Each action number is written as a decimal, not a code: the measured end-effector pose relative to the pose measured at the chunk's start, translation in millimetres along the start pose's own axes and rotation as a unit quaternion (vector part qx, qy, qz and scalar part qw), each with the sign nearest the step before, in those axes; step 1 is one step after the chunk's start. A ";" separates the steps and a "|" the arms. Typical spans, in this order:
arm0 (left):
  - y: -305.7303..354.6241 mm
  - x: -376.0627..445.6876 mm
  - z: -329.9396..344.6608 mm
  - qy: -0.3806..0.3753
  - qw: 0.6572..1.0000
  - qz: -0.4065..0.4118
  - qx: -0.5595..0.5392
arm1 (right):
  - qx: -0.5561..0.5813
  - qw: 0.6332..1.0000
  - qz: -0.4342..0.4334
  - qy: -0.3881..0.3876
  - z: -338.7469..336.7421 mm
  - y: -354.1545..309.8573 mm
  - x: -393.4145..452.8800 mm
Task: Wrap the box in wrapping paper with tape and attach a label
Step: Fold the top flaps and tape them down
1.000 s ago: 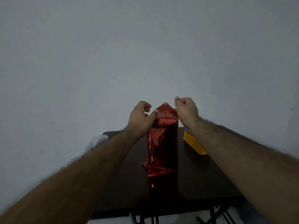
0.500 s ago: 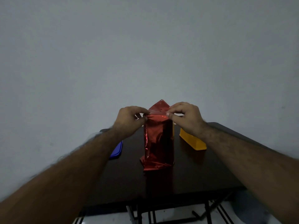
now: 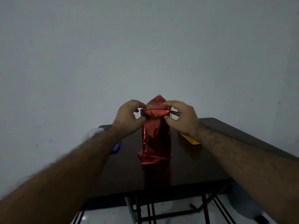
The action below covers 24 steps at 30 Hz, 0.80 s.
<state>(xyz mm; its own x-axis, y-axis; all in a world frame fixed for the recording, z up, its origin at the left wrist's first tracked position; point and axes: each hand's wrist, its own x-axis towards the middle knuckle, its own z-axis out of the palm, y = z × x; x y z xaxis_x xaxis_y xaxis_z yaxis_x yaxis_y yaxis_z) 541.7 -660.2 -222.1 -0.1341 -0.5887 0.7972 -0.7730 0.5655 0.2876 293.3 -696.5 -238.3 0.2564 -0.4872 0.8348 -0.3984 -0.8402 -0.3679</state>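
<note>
Box stood upright on tabletop, long axis vertical; left hand and right hand pinched its top flap from either side, equally near.

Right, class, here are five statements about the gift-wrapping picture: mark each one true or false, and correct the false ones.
1. The red wrapped box stands upright on the dark table. True.
2. Only one of the hands touches the paper. False: the left hand and the right hand both pinch the fold at the top of the box.
3. A yellow object lies on the table behind the right hand. True.
4. The paper's top flap is folded flat. False: a pointed flap sticks up above the fingers.
5. A blue object lies right of the box. False: it lies left of it, partly hidden by the left forearm.
</note>
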 end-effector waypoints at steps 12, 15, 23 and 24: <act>78.9 -52.8 59.7 0.007 0.992 0.122 -0.021 | -0.116 0.978 0.164 0.056 -42.1 73.7 -67.9; 98.5 -54.5 94.9 -0.025 0.992 0.024 -0.124 | -0.142 0.955 0.252 0.067 -51.4 108.2 -87.6; 105.7 19.0 200.8 -0.070 0.894 -0.327 -0.297 | -0.074 0.918 0.389 -0.031 -42.4 161.3 -94.4; 100.2 28.1 208.2 -0.067 0.881 -0.362 -0.298 | -0.082 0.919 0.384 -0.042 -40.2 159.0 -91.4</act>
<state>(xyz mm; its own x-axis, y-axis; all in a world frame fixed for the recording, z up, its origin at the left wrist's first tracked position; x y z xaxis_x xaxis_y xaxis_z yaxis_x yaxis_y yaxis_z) 331.4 -740.3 -281.3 0.1580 -0.9597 0.2323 -0.2286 0.1933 0.9541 171.1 -776.0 -356.7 -0.0916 -0.9439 0.3172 -0.6157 -0.1967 -0.7631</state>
